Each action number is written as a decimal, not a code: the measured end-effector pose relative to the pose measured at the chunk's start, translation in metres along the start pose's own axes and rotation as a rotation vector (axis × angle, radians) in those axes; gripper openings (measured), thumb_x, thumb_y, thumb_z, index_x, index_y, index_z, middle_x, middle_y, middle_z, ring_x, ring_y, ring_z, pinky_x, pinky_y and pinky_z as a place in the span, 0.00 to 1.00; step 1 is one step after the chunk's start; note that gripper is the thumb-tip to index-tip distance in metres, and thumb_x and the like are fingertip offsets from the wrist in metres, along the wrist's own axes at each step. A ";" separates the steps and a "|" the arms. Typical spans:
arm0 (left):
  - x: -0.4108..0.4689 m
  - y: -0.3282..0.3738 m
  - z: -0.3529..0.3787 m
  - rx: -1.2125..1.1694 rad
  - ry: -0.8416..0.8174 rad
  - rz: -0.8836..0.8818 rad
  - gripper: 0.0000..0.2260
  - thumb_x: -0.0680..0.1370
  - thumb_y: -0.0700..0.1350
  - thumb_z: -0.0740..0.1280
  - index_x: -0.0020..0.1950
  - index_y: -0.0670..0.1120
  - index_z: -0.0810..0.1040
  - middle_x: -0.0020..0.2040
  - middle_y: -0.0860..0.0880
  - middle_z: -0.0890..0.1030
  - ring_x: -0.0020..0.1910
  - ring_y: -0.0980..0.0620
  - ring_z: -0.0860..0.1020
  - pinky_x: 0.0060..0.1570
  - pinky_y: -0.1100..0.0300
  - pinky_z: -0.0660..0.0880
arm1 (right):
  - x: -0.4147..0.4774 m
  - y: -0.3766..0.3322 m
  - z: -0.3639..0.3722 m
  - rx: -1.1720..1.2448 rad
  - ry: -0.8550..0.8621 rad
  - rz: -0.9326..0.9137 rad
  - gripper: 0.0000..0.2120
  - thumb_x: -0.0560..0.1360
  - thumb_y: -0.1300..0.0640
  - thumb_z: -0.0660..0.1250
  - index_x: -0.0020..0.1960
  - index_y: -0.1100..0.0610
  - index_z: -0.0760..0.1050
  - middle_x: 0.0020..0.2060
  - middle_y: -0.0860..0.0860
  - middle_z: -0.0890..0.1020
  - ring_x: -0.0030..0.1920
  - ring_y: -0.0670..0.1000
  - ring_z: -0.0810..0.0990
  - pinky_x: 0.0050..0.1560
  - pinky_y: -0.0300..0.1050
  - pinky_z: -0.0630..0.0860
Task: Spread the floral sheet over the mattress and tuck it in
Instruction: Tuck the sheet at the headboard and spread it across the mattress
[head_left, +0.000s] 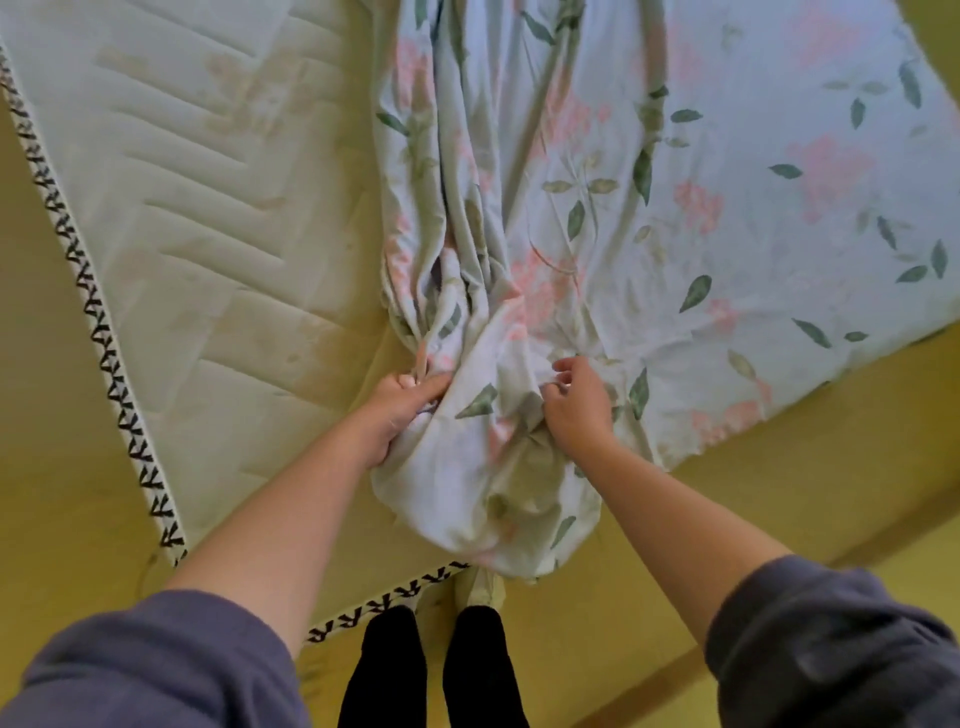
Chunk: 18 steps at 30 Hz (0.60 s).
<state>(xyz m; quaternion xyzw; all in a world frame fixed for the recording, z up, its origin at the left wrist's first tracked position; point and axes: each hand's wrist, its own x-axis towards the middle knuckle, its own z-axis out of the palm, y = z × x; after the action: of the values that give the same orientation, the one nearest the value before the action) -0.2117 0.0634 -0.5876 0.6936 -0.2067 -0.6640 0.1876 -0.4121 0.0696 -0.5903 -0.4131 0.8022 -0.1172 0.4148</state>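
Head view: the floral sheet (727, 208) lies flat over the right half of the mattress (208, 208). The rest of it is gathered into a thick ridge down the middle of the frame. The quilted upper left and left side of the mattress is bare, so I judge the spreading roughly half done, and no tucking is visible. The ridge's long axis runs from top centre to lower centre, and its bunched end points down toward the person, spilling over the near mattress edge. The left hand (402, 410) is closed around a twisted fold at the ridge's left side. The right hand (579, 405) has its fingers curled into the cloth, pinching a fold just beside it.
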 end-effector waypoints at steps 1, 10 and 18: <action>-0.005 -0.001 -0.014 0.009 0.003 -0.013 0.14 0.75 0.56 0.68 0.38 0.49 0.71 0.36 0.50 0.77 0.33 0.54 0.74 0.34 0.62 0.69 | -0.009 -0.006 0.007 0.003 -0.027 -0.039 0.17 0.78 0.56 0.60 0.66 0.54 0.68 0.58 0.50 0.74 0.51 0.49 0.75 0.47 0.44 0.71; -0.055 -0.031 -0.135 -0.042 -0.035 -0.115 0.09 0.79 0.47 0.64 0.46 0.43 0.80 0.30 0.48 0.82 0.24 0.54 0.78 0.26 0.67 0.73 | -0.094 -0.050 0.087 -0.346 -0.346 -0.512 0.31 0.73 0.39 0.65 0.71 0.49 0.61 0.65 0.51 0.71 0.62 0.53 0.73 0.62 0.54 0.72; -0.070 -0.056 -0.185 -0.064 -0.380 -0.200 0.16 0.80 0.54 0.59 0.55 0.43 0.78 0.45 0.43 0.81 0.40 0.48 0.81 0.41 0.55 0.80 | -0.131 -0.056 0.148 -0.376 -0.171 -0.371 0.17 0.73 0.64 0.60 0.61 0.55 0.75 0.59 0.53 0.78 0.60 0.57 0.75 0.60 0.52 0.69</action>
<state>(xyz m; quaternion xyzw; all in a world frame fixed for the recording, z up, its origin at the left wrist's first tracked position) -0.0275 0.1460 -0.5496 0.5669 -0.1473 -0.8043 0.1001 -0.2266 0.1571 -0.5791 -0.6312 0.6825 -0.0051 0.3686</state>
